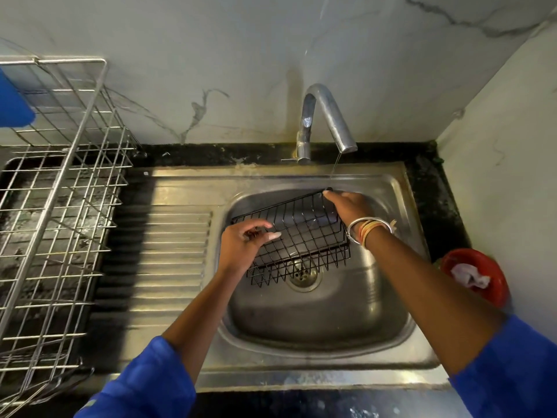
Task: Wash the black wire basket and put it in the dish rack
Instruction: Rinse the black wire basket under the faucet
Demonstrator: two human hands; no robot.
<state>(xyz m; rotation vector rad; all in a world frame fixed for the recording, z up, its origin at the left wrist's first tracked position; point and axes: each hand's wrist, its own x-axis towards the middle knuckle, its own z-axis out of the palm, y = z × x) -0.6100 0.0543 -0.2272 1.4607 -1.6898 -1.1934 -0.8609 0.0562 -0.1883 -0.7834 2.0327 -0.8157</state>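
Basket (301,236) held tilted in the sink (301,176) bowl over the drain (303,276), long axis left-right, far right corner raised under the tap's (325,116) thin stream. Right hand (349,206) fingers curl on that corner; left hand (244,239) pinches the left end. Past the sink's left edge stands the rack (60,191), nearer the left hand.

Your sleeves (141,384) are blue. The wire basket (304,233) is black with a square grid, the bowl (494,285) is red, the wall (211,40) white with grey veins
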